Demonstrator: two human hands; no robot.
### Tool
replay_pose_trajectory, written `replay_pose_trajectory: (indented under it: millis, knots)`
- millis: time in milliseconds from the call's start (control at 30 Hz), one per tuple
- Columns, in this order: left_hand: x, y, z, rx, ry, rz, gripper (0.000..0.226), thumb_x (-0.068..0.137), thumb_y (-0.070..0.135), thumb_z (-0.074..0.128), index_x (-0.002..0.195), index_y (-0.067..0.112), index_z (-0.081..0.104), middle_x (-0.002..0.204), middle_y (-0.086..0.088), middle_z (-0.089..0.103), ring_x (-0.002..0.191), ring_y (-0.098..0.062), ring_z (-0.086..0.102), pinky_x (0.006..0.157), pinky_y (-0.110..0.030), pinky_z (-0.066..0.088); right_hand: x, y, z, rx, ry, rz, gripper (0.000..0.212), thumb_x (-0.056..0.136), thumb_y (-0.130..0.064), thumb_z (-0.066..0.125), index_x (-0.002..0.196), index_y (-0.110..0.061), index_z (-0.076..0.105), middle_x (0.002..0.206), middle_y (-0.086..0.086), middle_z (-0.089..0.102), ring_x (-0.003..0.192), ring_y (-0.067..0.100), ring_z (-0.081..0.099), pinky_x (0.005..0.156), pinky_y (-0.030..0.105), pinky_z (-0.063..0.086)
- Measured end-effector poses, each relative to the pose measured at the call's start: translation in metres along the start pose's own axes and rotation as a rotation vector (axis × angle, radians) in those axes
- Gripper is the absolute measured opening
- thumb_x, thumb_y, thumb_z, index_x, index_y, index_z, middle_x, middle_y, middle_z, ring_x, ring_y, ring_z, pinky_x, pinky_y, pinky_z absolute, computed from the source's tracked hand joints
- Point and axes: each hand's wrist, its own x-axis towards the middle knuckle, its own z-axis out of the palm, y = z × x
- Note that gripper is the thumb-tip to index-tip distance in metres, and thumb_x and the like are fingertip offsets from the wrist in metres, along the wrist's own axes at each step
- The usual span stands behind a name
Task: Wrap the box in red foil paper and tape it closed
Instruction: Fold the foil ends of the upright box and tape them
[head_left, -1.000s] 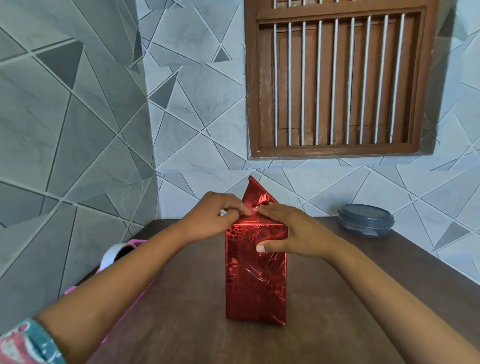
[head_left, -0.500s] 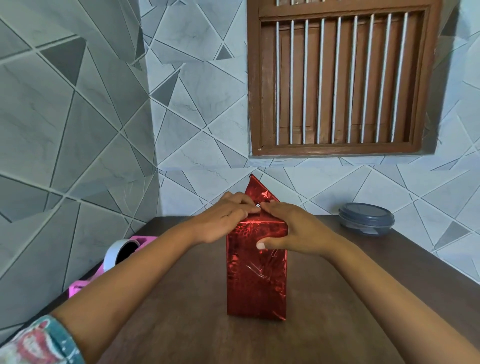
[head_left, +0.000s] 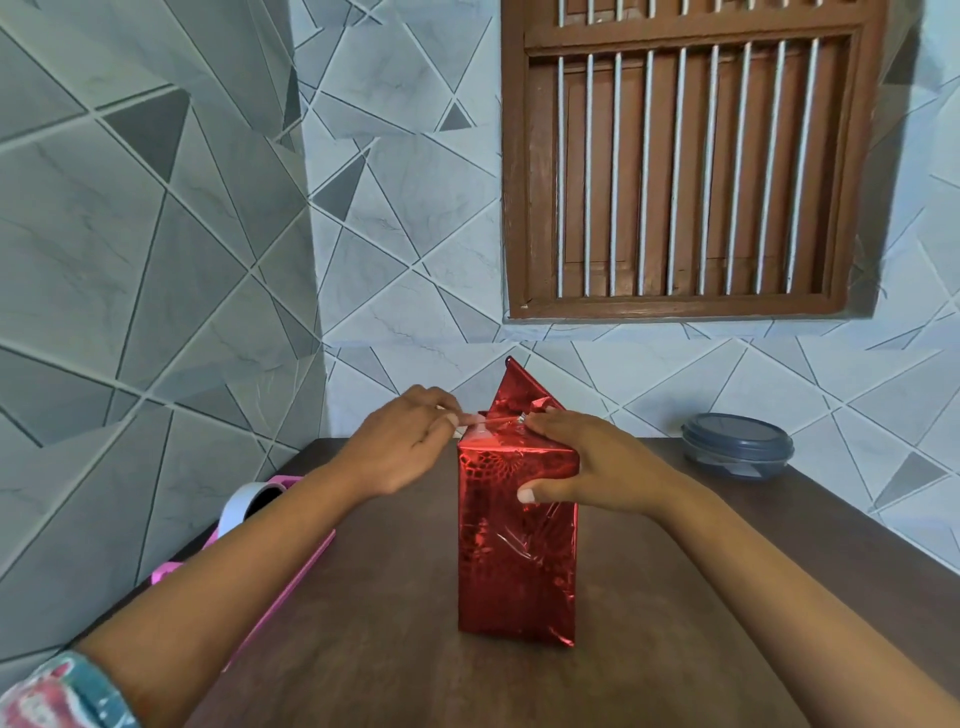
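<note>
A tall box wrapped in shiny red foil paper (head_left: 517, 551) stands upright on the brown table (head_left: 675, 623). At its top a triangular foil flap (head_left: 514, 389) sticks up. My right hand (head_left: 587, 462) grips the box's top, fingers lying over the folded foil and thumb pressed on the front face. My left hand (head_left: 405, 441) is at the top left edge and pinches a thin strip of clear tape (head_left: 488, 423) that runs across to the right hand's fingertips.
A pink tape dispenser (head_left: 260, 519) with a white roll lies at the table's left edge, partly behind my left forearm. A grey lidded round container (head_left: 737, 446) sits at the back right by the tiled wall. A barred wooden window (head_left: 685, 166) is above.
My left hand has slid left off the box top, drawing the tape strip out with it. The right hand and the box stayed put.
</note>
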Motion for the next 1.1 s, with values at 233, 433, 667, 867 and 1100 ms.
replay_pose_trajectory:
  millis: [233,433,667,867,1100]
  knots:
    - [-0.002,0.005,-0.003,-0.178,-0.005,0.003,0.055,0.092,0.041,0.015,0.128,0.033,0.056,0.134,0.010,0.046,0.126,-0.005,0.037,0.106,-0.023,0.027,0.000,0.004,0.001,0.056,-0.009,0.002,0.085,0.073,-0.052,0.072,0.145,-0.024,0.036,0.152,-0.006,0.033,0.140,0.005,0.024,0.108,0.017,0.016]
    - [-0.006,-0.011,-0.002,-0.034,-0.006,-0.186,0.060,0.086,0.045,0.013,0.126,0.036,0.058,0.147,0.012,0.036,0.134,-0.009,0.033,0.103,-0.029,0.029,-0.004,0.007,-0.002,0.115,-0.020,0.020,0.083,0.073,-0.048,0.075,0.144,-0.026,0.038,0.151,-0.007,0.034,0.138,0.004,0.029,0.109,0.017,0.019]
    - [-0.006,0.022,-0.006,-0.414,-0.022,0.079,0.053,0.088,0.055,0.035,0.125,0.027,0.060,0.127,0.013,0.059,0.119,0.003,0.050,0.101,-0.014,0.035,-0.003,0.005,-0.002,0.179,-0.030,0.035,0.086,0.072,-0.045,0.076,0.145,-0.024,0.035,0.151,-0.008,0.029,0.139,0.004,0.025,0.112,0.020,0.015]
    - [-0.004,0.021,0.005,-0.396,0.039,0.066,0.028,0.088,0.031,0.064,0.117,0.031,0.065,0.114,0.025,0.060,0.111,0.011,0.052,0.091,-0.015,0.046,-0.022,0.008,-0.001,0.321,0.243,-0.005,0.069,0.072,-0.035,0.080,0.133,-0.032,0.049,0.135,-0.018,0.048,0.123,-0.011,0.041,0.102,0.007,0.029]
    - [-0.007,0.021,0.000,-0.433,0.007,0.047,0.028,0.087,0.025,0.066,0.114,0.033,0.066,0.115,0.024,0.060,0.111,0.010,0.053,0.088,-0.009,0.043,-0.017,0.009,0.009,0.260,0.228,-0.098,0.057,0.075,-0.047,0.070,0.127,-0.024,0.059,0.130,-0.011,0.057,0.126,-0.004,0.044,0.107,0.013,0.030]
